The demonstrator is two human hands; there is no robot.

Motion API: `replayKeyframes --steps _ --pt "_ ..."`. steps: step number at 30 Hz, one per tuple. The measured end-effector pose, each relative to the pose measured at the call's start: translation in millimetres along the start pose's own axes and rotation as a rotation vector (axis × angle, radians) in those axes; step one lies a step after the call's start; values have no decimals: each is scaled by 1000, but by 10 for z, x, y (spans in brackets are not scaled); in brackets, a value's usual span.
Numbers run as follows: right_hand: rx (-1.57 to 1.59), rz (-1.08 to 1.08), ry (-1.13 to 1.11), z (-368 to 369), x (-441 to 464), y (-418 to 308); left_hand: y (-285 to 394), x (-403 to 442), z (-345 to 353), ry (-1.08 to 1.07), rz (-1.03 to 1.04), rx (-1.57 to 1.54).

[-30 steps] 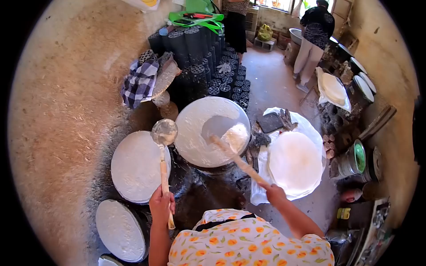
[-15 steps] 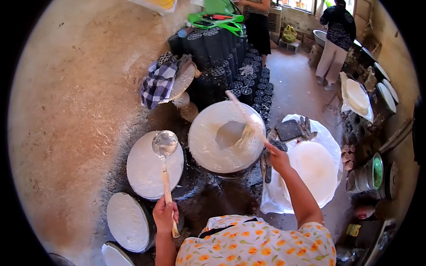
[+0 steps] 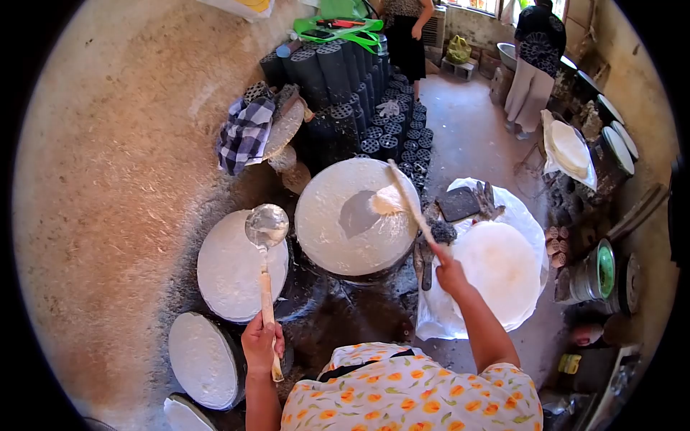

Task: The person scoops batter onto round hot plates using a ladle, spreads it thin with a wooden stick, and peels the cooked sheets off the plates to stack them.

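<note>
My left hand [image 3: 263,346] is closed round the wooden handle of a ladle [image 3: 267,224], whose metal bowl is wet with pale batter and sits above a round, white-coated griddle [image 3: 233,287]. My right hand [image 3: 448,271] grips a long wooden stick [image 3: 411,197] that reaches across the right side of the middle griddle [image 3: 316,237]. Pale batter coats that griddle around a bare grey patch [image 3: 358,215]. A thick clump of batter [image 3: 389,200] lies between the patch and the stick. Whether the stick touches the surface I cannot tell.
To my right, a stack of thin round pancakes [image 3: 499,266] lies on white sheeting [image 3: 438,327], beside a dark pad [image 3: 458,204]. Coal briquettes [image 3: 334,72] are piled ahead. More griddles [image 3: 205,363] stand at left. Two people [image 3: 539,43] stand at the back.
The stick has swung from leaning left over the griddle to a steeper angle. Batter that was smeared beside the patch is now a clump. The ladle stays over the left griddle.
</note>
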State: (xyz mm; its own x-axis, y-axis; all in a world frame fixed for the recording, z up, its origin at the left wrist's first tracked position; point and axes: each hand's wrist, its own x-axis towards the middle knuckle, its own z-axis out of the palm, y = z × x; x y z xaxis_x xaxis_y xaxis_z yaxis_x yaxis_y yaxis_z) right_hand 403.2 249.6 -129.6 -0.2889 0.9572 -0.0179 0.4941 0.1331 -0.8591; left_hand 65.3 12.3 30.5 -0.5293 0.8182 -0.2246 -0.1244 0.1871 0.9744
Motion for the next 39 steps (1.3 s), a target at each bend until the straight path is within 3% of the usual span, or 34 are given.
replayKeyframes --steps 1,2,8,9,10,12,15,22,25,28,32,39 --pt "16 -54 -23 62 -33 33 -23 26 -7 -4 -2 -4" --pt "-154 114 -102 224 -19 33 -68 68 -15 -26 -16 -26" --pt "-207 102 -296 458 -113 -589 -149 153 59 -90 -80 -68" --pt "-210 99 -294 438 -84 -441 -134 152 44 -98 -102 -56" --pt "-106 -16 -120 342 -22 -318 -108 143 24 -95 -98 -63" --pt "-110 99 11 156 24 -259 -64 90 -25 -97 -95 -38" --pt "-130 41 -8 337 205 -179 -66 55 -15 -84 -102 -62" --pt "-425 58 -358 474 151 -1033 -207 47 -20 -130 -147 -21" --pt "-223 -64 -185 278 -19 -410 -177 -1 -64 -140 -152 10" --pt "-214 -22 -41 308 -237 -139 -264 30 -86 -156 -174 2" --pt "-157 -51 -230 586 -465 -221 -301 153 51 -187 -177 -1" --pt "-65 -193 78 377 499 -180 -165 454 257 -215 -196 120"
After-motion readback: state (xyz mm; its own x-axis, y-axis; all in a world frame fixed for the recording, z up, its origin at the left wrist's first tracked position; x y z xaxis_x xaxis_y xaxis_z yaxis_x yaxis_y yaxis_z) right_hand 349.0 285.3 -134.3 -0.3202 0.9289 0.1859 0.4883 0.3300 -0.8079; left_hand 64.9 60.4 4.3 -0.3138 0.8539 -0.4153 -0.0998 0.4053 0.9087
